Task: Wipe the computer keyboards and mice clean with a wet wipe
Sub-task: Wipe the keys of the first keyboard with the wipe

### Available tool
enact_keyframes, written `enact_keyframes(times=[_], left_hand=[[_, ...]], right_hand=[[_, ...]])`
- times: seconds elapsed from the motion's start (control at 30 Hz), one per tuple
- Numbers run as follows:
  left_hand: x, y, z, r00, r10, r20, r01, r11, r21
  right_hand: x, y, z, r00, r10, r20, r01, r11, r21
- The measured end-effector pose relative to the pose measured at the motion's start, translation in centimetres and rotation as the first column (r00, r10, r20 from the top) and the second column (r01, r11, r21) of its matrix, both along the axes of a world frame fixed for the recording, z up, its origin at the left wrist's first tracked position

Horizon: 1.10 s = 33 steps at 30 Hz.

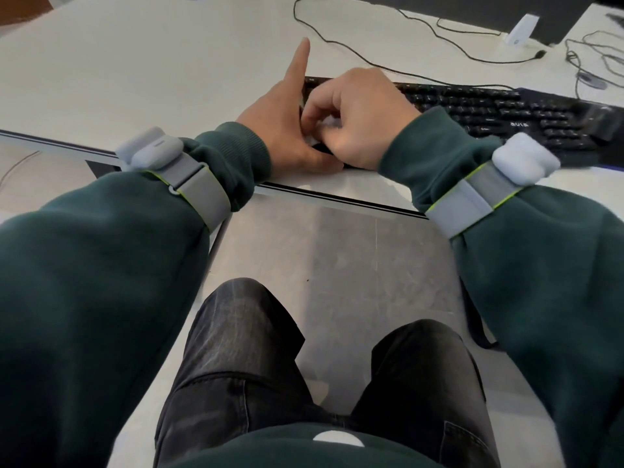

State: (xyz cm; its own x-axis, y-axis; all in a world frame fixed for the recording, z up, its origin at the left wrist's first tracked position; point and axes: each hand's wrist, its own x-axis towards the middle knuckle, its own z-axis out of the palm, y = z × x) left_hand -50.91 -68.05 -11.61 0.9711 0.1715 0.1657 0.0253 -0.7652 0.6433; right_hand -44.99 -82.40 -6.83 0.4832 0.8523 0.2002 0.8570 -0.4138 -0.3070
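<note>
– Keyboard (489, 113): where does it lie from my hands?

– On the desk (135, 79), black, with its long axis running from 9 o'clock to 3 o'clock. The 3 o'clock end comes a little nearer me. Both hands are at the 9 o'clock end.

– Fingers?

– My right hand (358, 119) is clenched round the wipe (329, 125). A white scrap of it shows under the knuckles, down on the end keys. My left hand (280, 130) lies against the keyboard's end, touching the right hand at its 9 o'clock. Its index finger points straight toward 12 and its thumb runs along the near edge. The other fingers are hidden, so I cannot tell whether it grips.

– And the next stroke?

– I judge that almost every key lies toward 3 o'clock of the wipe. The right hand is on that side, so it would sweep along the long axis while the left braces the end.
</note>
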Motion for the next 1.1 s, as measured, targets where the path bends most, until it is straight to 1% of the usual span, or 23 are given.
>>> enact_keyframes(times=[0.07, 0.17, 0.27, 0.37, 0.4, 0.43, 0.47, 0.53, 0.57, 0.6, 0.67, 0.73, 0.8, 0.83, 0.9, 0.97, 1.0, 1.07, 1.1], left_hand=[[0.1, -0.1, -0.1, 1.0, -0.008, 0.006, 0.008, 1.0, -0.006], [0.3, 0.1, -0.4, 1.0, -0.026, -0.004, 0.026, 0.999, 0.036], [0.5, 0.2, -0.5, 0.999, -0.035, -0.014, 0.036, 0.997, 0.07], [0.4, 0.1, -0.4, 0.999, -0.041, -0.006, 0.042, 0.994, 0.097], [0.4, 0.0, -0.4, 0.999, -0.036, -0.005, 0.036, 0.994, 0.104], [0.4, 0.0, -0.4, 1.0, -0.028, -0.006, 0.029, 0.994, 0.109], [0.4, -0.1, -0.4, 1.0, -0.022, -0.007, 0.023, 0.993, 0.115], [0.4, -0.4, -0.4, 1.0, -0.017, -0.009, 0.018, 0.993, 0.121], [0.3, -0.5, -0.4, 1.0, -0.015, -0.011, 0.016, 0.992, 0.122], [0.2, -0.5, -0.3, 1.0, -0.011, -0.013, 0.013, 0.992, 0.123], [0.1, -0.5, -0.3, 1.0, -0.004, -0.024, 0.007, 0.991, 0.132], [0.2, -0.5, -0.2, 0.999, -0.013, -0.036, 0.018, 0.991, 0.135], [0.2, -0.6, -0.1, 0.999, -0.026, -0.048, 0.032, 0.99, 0.137], [0.2, -0.7, 0.0, 0.998, -0.028, -0.055, 0.035, 0.989, 0.142], [0.4, -1.0, 0.3, 0.998, -0.018, -0.063, 0.028, 0.987, 0.161], [0.8, -1.5, 0.5, 0.998, 0.002, -0.067, 0.011, 0.982, 0.191], [0.9, -1.9, 0.6, 0.998, 0.01, -0.066, 0.004, 0.978, 0.209], [1.1, -2.5, 0.6, 0.998, 0.027, -0.064, -0.012, 0.974, 0.224], [1.2, -2.7, 0.5, 0.998, 0.037, -0.057, -0.024, 0.976, 0.218]], right_hand=[[0.4, -0.4, -0.5, 0.997, -0.069, 0.019, 0.067, 0.995, 0.074], [1.2, -1.0, -1.0, 0.967, -0.222, 0.125, 0.213, 0.973, 0.083], [1.8, -2.6, -0.9, 0.938, -0.335, 0.094, 0.328, 0.941, 0.078], [3.1, -4.3, -0.8, 0.852, -0.519, 0.074, 0.516, 0.855, 0.057], [3.3, -4.3, -0.9, 0.829, -0.557, 0.055, 0.554, 0.83, 0.063], [3.0, -4.1, -0.9, 0.828, -0.56, 0.042, 0.556, 0.828, 0.074], [2.6, -3.6, -1.1, 0.849, -0.526, 0.048, 0.521, 0.849, 0.087], [1.5, -2.5, -1.5, 0.913, -0.396, 0.096, 0.39, 0.917, 0.078], [1.0, -2.1, -1.6, 0.933, -0.337, 0.124, 0.333, 0.942, 0.052], [0.9, -2.1, -1.4, 0.937, -0.317, 0.146, 0.317, 0.948, 0.024], [1.8, -3.1, -0.9, 0.907, -0.386, 0.168, 0.396, 0.918, -0.028], [2.8, -5.3, -0.6, 0.838, -0.518, 0.174, 0.533, 0.845, -0.049], [3.1, -7.0, -0.5, 0.774, -0.619, 0.137, 0.626, 0.78, -0.01], [2.8, -7.2, -0.7, 0.769, -0.627, 0.126, 0.63, 0.776, 0.017], [1.8, -6.1, -1.2, 0.824, -0.552, 0.126, 0.551, 0.833, 0.046], [0.5, -4.2, -2.0, 0.893, -0.431, 0.129, 0.429, 0.902, 0.044], [-0.1, -3.5, -2.3, 0.912, -0.382, 0.147, 0.38, 0.924, 0.042], [-0.5, -3.3, -2.7, 0.917, -0.346, 0.199, 0.346, 0.938, 0.036], [-0.2, -4.0, -2.8, 0.905, -0.369, 0.212, 0.371, 0.928, 0.029]])
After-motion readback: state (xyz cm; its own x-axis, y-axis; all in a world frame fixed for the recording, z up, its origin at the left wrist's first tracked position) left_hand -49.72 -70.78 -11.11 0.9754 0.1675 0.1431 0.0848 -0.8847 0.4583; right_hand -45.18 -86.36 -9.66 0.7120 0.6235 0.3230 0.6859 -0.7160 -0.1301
